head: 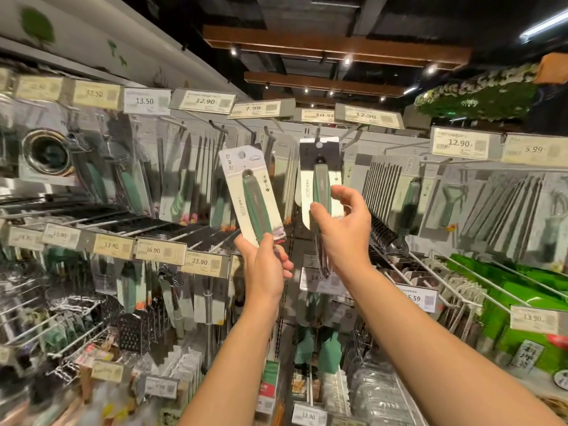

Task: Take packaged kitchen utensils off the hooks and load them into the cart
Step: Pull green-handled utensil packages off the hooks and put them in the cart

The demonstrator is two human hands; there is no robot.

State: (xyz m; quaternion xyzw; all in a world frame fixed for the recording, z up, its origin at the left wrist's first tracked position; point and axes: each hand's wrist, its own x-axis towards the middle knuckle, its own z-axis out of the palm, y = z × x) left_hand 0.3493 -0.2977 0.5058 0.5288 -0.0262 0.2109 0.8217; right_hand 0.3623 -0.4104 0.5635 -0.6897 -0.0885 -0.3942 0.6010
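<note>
The left hand (pixel 266 265) grips the bottom end of a carded utensil pack (pixel 250 195), its fingers curled round the lower edge so the card stands tilted with its top leaning left, clear of the display hooks (pixel 318 132). This pack is a pale cream backing card with a grey printed header, a round hang hole near the top, and a long handle in dark green with a grey strip sealed along its middle. Just to the right of it, a second carded utensil pack (pixel 321 179) hangs upright with its hang hole at a hook; its card has a dark header and a white lower part, and it carries the same green and grey handle, with metal tines (pixel 322 256) showing below the card. The right hand (pixel 341 229) pinches this second pack at the handle, thumb on the front left side and fingers curled round the right edge. Above both packs runs a row of price tags, one reading 12.90 (pixel 367 116) directly over the hanging pack and one reading 7.99 (pixel 261 108) to its left. Right of the hanging pack, rows of similar packaged utensils (pixel 384 179) fill the hooks, and green boxes (pixel 522 296) sit lower on the far right.
</note>
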